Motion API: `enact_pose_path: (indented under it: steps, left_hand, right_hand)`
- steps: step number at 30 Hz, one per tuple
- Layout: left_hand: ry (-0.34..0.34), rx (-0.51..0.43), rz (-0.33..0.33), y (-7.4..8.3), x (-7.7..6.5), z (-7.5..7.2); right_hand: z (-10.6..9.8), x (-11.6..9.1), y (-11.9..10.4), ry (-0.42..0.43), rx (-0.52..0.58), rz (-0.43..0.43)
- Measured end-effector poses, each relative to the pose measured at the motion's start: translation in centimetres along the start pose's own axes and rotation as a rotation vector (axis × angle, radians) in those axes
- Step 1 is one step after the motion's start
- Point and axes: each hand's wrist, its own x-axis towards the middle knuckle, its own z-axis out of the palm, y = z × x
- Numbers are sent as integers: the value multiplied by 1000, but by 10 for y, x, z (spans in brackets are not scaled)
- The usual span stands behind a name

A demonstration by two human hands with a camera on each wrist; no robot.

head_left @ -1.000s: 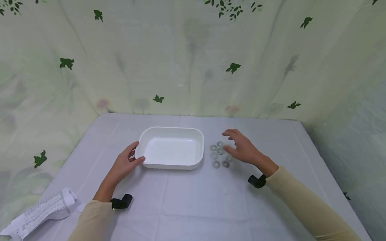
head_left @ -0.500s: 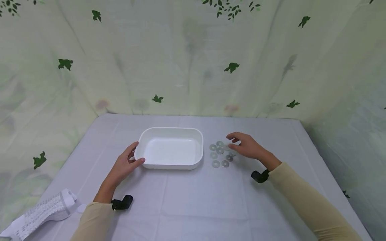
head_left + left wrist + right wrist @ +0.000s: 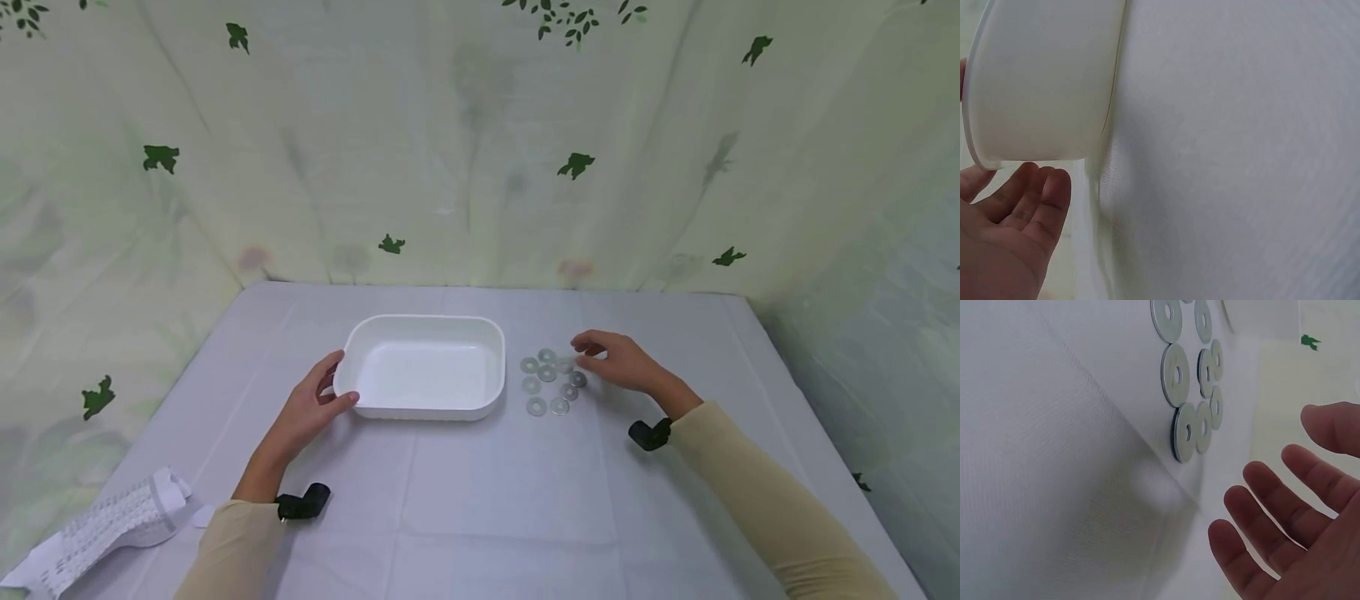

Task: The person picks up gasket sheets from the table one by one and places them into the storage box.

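In the head view, my left hand (image 3: 303, 410) holds the left end of a white rectangular tray (image 3: 423, 413), thumb at its near left corner and fingers along the rim. The left wrist view has curled fingers (image 3: 1047, 203) close under the rim of the tray (image 3: 1041, 81). Right of the tray, several flat metal washers (image 3: 531, 385) lie in a loose cluster. Just past their right side hovers my right hand (image 3: 618, 362), fingers loosely bent. From the right wrist, its spread fingers (image 3: 1254, 515) hold nothing, and the washers (image 3: 1175, 375) lie beyond the fingertips, some overlapping.
A crumpled white piece with grey print (image 3: 112, 525) lies at the table's near left, beside my left sleeve. White cloth covers the table (image 3: 480, 508). A pale curtain with green leaf prints (image 3: 450, 167) stands behind its back edge.
My right hand has drawn back to the right, uncovering washers at the right side of the cluster. The left hand and the tray stay in place.
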Motion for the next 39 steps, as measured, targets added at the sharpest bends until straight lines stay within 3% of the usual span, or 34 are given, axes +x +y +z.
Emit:
enact_pose_path:
  steps: [16, 23, 30, 39]
  left_hand:
    - [-28, -44, 15, 0, -1, -3]
    - [-49, -63, 14, -2, -2, -4]
    - [-53, -72, 6, -1, -3, -4]
    - [-62, -82, 6, -2, -2, -4]
  right_hand:
    - [4, 3, 9, -62, 23, 63]
    - [13, 2, 15, -58, -75, 71]
    - [20, 2, 17, -60, -185, 23]
    - [23, 4, 13, -82, -194, 62]
